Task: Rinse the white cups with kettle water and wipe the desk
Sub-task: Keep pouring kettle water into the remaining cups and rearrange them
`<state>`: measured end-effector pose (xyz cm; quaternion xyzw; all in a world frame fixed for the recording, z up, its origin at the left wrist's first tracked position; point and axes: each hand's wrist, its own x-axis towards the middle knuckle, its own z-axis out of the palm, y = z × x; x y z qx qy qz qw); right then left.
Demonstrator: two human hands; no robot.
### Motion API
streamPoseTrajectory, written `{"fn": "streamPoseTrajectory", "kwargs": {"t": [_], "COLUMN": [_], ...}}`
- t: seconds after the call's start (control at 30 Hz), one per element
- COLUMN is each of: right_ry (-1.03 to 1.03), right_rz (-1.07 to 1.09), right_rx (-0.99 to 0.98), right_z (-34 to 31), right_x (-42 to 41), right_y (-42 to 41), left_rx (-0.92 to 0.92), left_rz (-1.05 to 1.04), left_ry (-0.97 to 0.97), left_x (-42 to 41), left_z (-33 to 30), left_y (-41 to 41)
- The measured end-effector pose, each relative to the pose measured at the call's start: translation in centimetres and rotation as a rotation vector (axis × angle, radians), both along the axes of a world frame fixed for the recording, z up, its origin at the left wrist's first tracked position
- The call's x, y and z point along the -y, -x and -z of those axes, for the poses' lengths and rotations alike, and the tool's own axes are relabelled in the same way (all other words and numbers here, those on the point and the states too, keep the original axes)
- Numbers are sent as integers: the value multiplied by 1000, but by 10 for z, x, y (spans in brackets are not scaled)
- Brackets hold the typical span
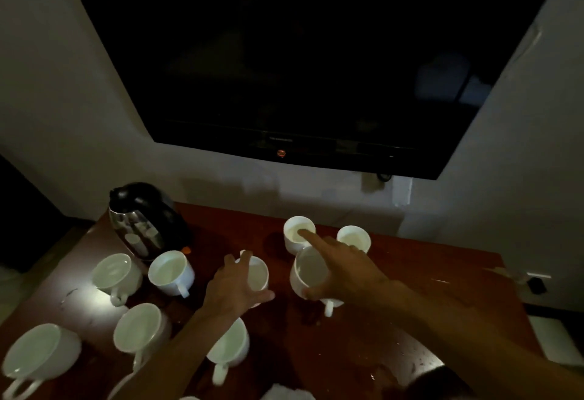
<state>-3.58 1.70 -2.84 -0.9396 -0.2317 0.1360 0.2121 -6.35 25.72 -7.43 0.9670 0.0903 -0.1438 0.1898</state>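
Left hand (pixel 235 286) grips a white cup (pixel 257 276) mid-desk (pixel 395 305). Right hand (pixel 344 268) holds the neighbouring cup (pixel 308 270) — forefinger extended over a farther cup (pixel 298 233). Kettle (pixel 143 221) back-left.

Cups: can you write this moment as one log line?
left hand: grips cup | right hand: grips cup, finger over far cup | kettle: standing
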Motion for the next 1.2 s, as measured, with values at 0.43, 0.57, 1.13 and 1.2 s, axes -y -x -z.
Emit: {"fn": "streamPoseTrajectory", "kwargs": {"t": [0.43,0.57,1.13,1.2], "right_ry": [131,153,197,181], "right_rz": [128,173,247,265], "right_rx": [48,-9,-119,-122], "right_z": [-22,-6,65,71], "right_x": [171,209,280,283], "right_y": [18,23,9,10], "left_rx": [137,130,19,22], "left_rz": [81,134,226,226], "left_ry": [37,57,111,131], "left_x": [150,202,289,289], "left_z": [-43,-35,55,60], "left_y": [26,20,6,6]}}
